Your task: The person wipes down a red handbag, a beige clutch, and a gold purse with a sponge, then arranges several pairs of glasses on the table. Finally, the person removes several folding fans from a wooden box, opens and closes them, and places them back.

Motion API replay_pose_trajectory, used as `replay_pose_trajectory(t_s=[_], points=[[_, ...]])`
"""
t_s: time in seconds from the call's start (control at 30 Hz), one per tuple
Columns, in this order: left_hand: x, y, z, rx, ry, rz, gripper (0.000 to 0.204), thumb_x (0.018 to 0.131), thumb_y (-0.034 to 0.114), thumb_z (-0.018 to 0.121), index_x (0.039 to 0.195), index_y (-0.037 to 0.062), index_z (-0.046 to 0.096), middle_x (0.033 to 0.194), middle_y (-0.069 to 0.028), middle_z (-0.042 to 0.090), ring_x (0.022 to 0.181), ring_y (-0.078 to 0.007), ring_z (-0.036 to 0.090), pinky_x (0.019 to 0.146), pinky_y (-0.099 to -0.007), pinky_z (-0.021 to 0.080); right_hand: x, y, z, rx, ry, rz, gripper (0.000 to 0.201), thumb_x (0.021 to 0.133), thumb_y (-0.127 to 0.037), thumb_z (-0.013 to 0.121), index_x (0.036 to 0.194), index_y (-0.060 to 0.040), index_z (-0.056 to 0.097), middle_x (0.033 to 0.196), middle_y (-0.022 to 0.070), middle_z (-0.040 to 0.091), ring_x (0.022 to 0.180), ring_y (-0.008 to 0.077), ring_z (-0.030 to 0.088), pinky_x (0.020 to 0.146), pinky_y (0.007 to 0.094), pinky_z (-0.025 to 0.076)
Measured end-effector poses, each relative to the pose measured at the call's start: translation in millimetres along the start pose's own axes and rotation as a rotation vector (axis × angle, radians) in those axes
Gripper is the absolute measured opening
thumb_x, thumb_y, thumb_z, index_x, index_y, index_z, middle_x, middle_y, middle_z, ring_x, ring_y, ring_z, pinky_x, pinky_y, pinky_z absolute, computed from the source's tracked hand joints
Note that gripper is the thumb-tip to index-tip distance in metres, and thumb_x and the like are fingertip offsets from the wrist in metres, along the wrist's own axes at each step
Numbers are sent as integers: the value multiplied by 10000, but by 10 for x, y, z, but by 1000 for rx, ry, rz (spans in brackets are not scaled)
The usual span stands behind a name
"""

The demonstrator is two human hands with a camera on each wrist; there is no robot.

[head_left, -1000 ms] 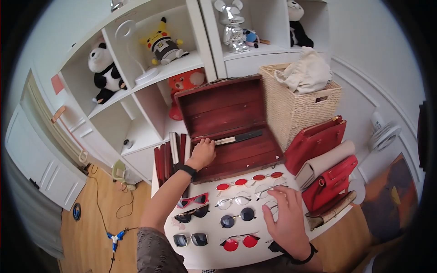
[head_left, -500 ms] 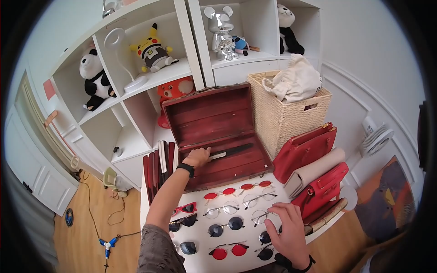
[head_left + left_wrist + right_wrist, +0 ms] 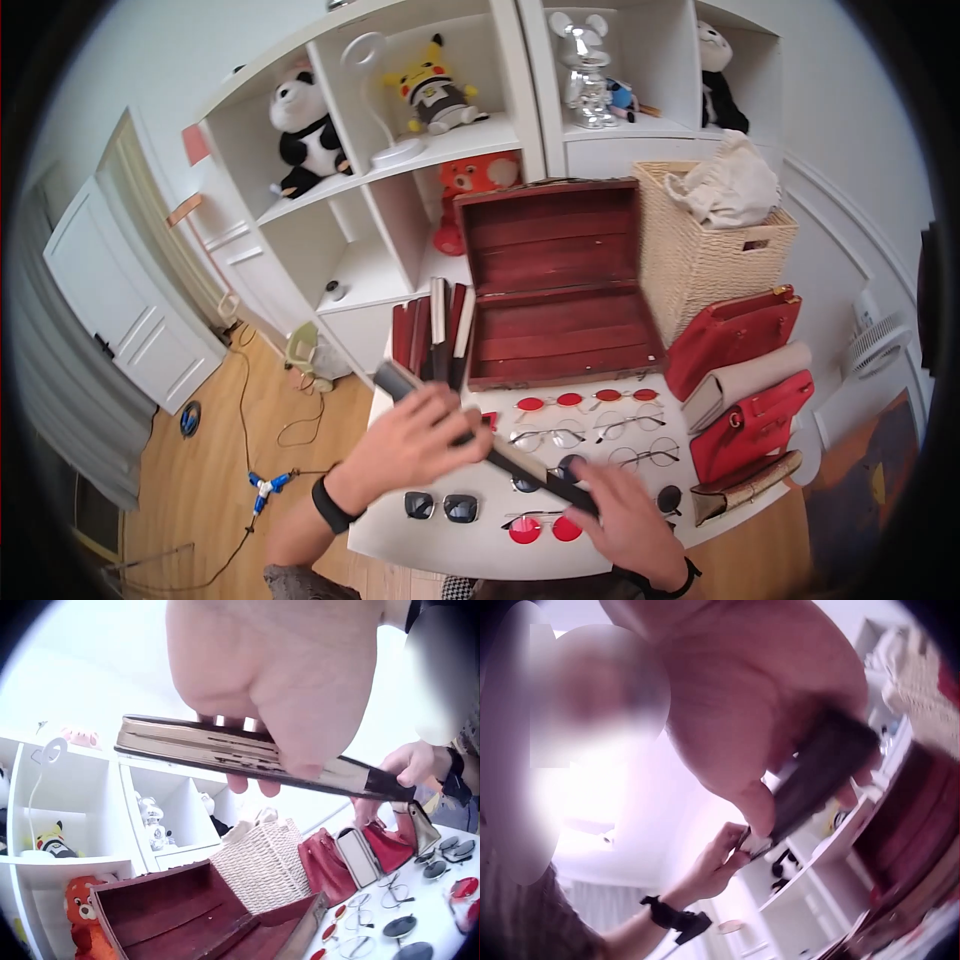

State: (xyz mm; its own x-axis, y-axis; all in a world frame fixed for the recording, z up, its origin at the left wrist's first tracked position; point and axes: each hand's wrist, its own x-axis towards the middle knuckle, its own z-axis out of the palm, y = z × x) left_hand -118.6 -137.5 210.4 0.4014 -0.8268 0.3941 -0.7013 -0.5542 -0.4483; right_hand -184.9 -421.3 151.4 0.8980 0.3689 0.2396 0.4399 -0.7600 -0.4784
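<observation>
A dark-covered book (image 3: 520, 464) with cream page edges slants over the front of the white table, above the eyeglasses (image 3: 548, 437). My left hand (image 3: 415, 445) grips its upper left part; in the left wrist view, thumb and fingers close on opposite covers of the book (image 3: 199, 742). At the lower right end, my right hand (image 3: 632, 520) holds the book between thumb and fingers, seen also in the right wrist view around the dark cover (image 3: 817, 772). Behind, the red wooden chest (image 3: 560, 335) stands with its lid up and nothing visible inside.
Several upright books (image 3: 437, 325) stand left of the chest. Sunglasses and clear glasses lie in rows across the table (image 3: 390, 535). On the right are red handbags (image 3: 730, 340), a beige bag (image 3: 745, 385) and a wicker basket (image 3: 700, 270). White shelves (image 3: 340, 240) rise behind.
The dark book has left the chest in my left hand, moving toward the front of the table. My right hand has taken hold of its other end. The head view has shifted.
</observation>
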Motion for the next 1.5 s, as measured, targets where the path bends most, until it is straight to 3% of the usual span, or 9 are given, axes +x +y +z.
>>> replay_pose_trajectory(t_s=[0.03, 0.3, 0.37, 0.4, 0.5, 0.8, 1.0, 1.17, 1.5], points=[[-130, 125, -51, -28, 13, -2, 238, 785, 168, 590, 1021, 163, 557, 978, -19, 576, 947, -217, 576, 952, -374, 482, -54, -15, 60, 260, -348, 74, 496, 899, -248, 670, 1296, -2, 505, 1013, 219, 646, 925, 355, 647, 821, 424, 502], [-674, 961, -4, -148, 380, -1006, 705, 836, 174, 730, 1410, -6, 363, 1218, -154, 537, 1169, -300, 537, 984, -452, 443, -77, -209, 188, 580, -352, 67, 408, 977, -289, 582, 1259, 2, 537, 670, 56, 546, 553, 149, 527, 543, 270, 439], [-698, 1166, 235, -1171, 495, -1154, 696, 903, 140, 665, 1467, 9, 279, 1285, -154, 524, 1196, -264, 527, 980, -433, 452, -46, -207, 286, 915, -429, 156, 348, 1017, -248, 500, 1259, -1, 540, 684, -5, 512, 552, 70, 454, 515, 234, 391], [-591, 1282, 328, -1619, 660, -1146, 647, 954, 116, 598, 1491, 21, 251, 1309, -156, 525, 1189, -240, 536, 971, -410, 467, -37, -212, 324, 912, -432, 155, 348, 1017, -248, 500, 1259, -1, 540, 684, -5, 512, 552, 70, 454, 515, 234, 391], [-305, 1405, 364, -1862, 821, -1211, 417, 965, 153, 596, 1315, 8, 420, 1082, -119, 593, 982, -246, 647, 875, -386, 530, -62, -207, 427, 1053, -561, 236, 321, 1043, -222, 430, 1245, -2, 547, 720, -30, 489, 561, 35, 401, 502, 202, 343], [-53, 1429, 482, -1605, 768, -1497, 380, 918, 60, 668, 1227, -39, 470, 1060, -98, 640, 908, -136, 643, 769, -264, 540, -160, -173, 525, 1043, -404, 262, 381, 1068, -275, 360, 981, 27, 577, 735, 12, 571, 536, 37, 405, 488, 195, 336], [-102, 1521, 326, -1675, 937, -1438, 351, 887, 5, 681, 1175, -79, 499, 999, -140, 678, 862, -215, 686, 771, -330, 569, 12, -147, 510, 1099, 45, 449, 427, 1071, -271, 332, 843, 20, 544, 647, 107, 625, 454, 122, 540, 462, 245, 433], [-368, 1808, 477, -1573, 1232, -1241, 521, 814, -43, 736, 1259, -55, 466, 1149, -164, 621, 996, -253, 661, 874, -392, 551, 133, -46, 629, 1371, 248, 482, 412, 1067, -293, 374, 921, 37, 572, 810, 133, 663, 647, 186, 649, 608, 294, 544], [-626, 2059, 496, -1443, 1236, -1263, 566, 790, -74, 717, 1285, -59, 443, 1131, -158, 626, 1031, -276, 645, 909, -424, 530, 330, -249, 631, 1696, 460, 590, 404, 1058, -307, 408, 997, 43, 602, 915, 149, 682, 761, 211, 669, 734, 335, 564]])
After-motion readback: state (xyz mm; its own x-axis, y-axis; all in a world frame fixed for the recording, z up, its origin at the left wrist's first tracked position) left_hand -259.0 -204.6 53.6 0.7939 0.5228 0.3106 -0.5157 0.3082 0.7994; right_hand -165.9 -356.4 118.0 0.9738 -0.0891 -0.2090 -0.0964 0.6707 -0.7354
